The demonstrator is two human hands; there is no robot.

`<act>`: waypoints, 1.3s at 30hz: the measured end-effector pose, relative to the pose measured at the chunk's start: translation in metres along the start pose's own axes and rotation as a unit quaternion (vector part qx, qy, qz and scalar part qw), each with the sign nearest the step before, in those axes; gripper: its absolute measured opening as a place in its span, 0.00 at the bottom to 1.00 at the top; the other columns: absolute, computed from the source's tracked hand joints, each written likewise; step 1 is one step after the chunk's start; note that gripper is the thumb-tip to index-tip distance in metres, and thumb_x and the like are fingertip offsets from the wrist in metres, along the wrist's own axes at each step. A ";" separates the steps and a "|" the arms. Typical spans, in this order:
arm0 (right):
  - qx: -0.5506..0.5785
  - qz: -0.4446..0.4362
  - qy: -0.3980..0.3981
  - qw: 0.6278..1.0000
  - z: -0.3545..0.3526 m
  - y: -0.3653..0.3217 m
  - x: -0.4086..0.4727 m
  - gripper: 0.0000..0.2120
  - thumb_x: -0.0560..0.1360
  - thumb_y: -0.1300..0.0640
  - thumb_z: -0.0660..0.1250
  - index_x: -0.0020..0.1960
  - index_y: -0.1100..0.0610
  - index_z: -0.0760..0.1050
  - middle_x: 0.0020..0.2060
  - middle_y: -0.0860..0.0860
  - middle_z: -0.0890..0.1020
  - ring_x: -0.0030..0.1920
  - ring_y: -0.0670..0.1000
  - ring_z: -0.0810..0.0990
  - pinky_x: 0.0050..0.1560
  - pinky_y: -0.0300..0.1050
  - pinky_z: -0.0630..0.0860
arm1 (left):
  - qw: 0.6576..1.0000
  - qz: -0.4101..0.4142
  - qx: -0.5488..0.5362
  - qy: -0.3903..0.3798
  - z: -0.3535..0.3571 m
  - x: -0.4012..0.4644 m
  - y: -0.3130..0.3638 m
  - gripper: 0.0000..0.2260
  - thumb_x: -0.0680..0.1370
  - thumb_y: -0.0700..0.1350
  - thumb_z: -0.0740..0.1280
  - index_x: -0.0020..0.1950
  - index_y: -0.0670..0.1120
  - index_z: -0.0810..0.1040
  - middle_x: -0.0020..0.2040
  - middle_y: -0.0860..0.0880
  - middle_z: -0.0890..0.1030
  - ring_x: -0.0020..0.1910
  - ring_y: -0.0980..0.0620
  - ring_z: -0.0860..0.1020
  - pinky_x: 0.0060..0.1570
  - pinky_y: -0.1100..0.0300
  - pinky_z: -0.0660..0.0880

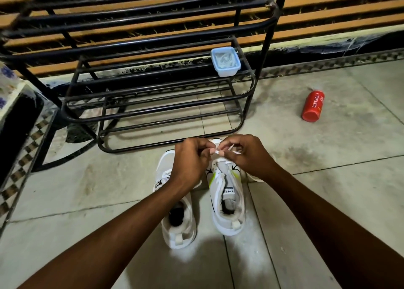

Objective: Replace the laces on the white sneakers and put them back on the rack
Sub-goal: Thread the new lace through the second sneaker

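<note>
Two white sneakers stand side by side on the floor, toes toward the rack. The left sneaker [175, 218] is partly covered by my left forearm. The right sneaker [227, 201] has yellow-green accents and an open tongue. Over its toe end, my left hand [190, 159] and my right hand [244, 153] both pinch a white lace [218, 152] near the lowest eyelets. The black metal shoe rack [153, 105] stands just beyond the shoes, its lower shelves bare.
A small blue-rimmed plastic container [226, 61] sits on the rack's middle shelf at the right end. A red bottle [313, 106] lies on the floor to the right. A patterned floor border [26, 144] runs along the left.
</note>
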State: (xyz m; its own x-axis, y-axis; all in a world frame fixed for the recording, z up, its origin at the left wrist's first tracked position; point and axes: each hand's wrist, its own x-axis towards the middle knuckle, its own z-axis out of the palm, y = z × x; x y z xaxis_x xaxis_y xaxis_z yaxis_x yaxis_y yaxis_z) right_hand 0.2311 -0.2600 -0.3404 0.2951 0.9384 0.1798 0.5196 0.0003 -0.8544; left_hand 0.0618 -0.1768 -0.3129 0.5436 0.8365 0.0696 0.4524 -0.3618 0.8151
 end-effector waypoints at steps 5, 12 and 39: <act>-0.006 0.015 0.004 1.000 0.003 0.004 -0.001 0.05 0.72 0.61 0.77 0.44 0.52 0.86 0.38 0.47 0.86 0.42 0.47 0.84 0.46 0.44 0.79 | 0.999 -0.030 -0.015 0.012 0.006 -0.005 0.001 0.10 0.77 0.37 0.74 0.43 0.52 0.82 0.35 0.53 0.84 0.35 0.56 0.83 0.39 0.59 0.82; -0.033 0.120 0.073 0.990 0.009 0.022 -0.008 0.07 0.73 0.65 0.73 0.38 0.58 0.80 0.29 0.37 0.79 0.35 0.37 0.77 0.41 0.27 0.68 | 0.967 -0.087 0.140 -0.195 0.013 -0.037 0.013 0.27 0.58 0.56 0.69 0.54 0.46 0.76 0.51 0.49 0.76 0.53 0.48 0.77 0.50 0.55 0.77; -0.078 0.271 0.030 0.959 0.054 0.011 -0.008 0.12 0.68 0.58 0.77 0.29 0.48 0.79 0.30 0.38 0.81 0.43 0.45 0.81 0.54 0.53 0.79 | 0.985 -0.099 0.093 -0.109 0.030 -0.033 -0.031 0.17 0.69 0.48 0.59 0.52 0.47 0.82 0.47 0.47 0.85 0.51 0.43 0.81 0.49 0.50 0.78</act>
State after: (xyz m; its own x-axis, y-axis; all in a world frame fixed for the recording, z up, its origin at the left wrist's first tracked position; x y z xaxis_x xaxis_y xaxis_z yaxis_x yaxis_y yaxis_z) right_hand 0.1911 -0.2483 -0.3779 0.5992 0.7641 -0.2391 0.3881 -0.5385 -0.7479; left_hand 0.0507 -0.2056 -0.3582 0.5610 0.7976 -0.2218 0.6752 -0.2858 0.6801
